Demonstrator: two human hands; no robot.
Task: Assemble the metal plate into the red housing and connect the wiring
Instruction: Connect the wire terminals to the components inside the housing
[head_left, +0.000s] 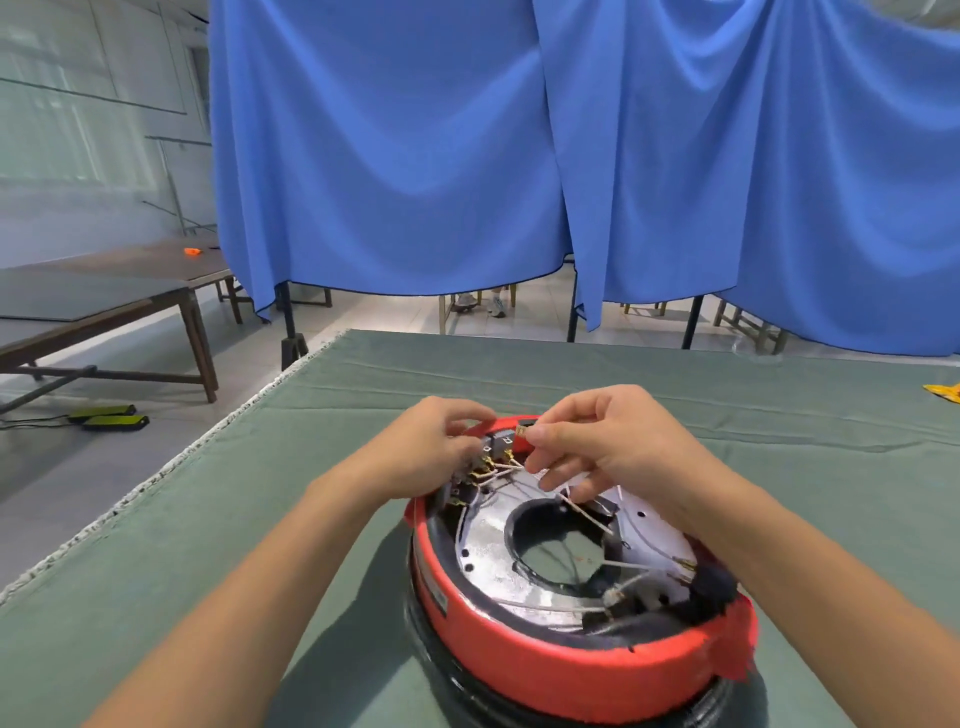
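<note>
**Hands at the far rim of the housing**

Left hand (434, 452) reads to me as curled down on the black switch block (496, 446) at the far rim of the red housing (550, 657), fingers bent round it. Right hand (605, 441) pinches a small brass terminal (523, 431) between thumb and forefinger, just beside that block, its pale wire (587, 514) trailing toward me across the metal plate (485, 556). I see the plate seated inside the housing (its central hole shows cloth beneath). Housing sits near the table's (779, 395) front edge, about mid-width. Something yellow (944, 391) lies at the right edge.
</note>
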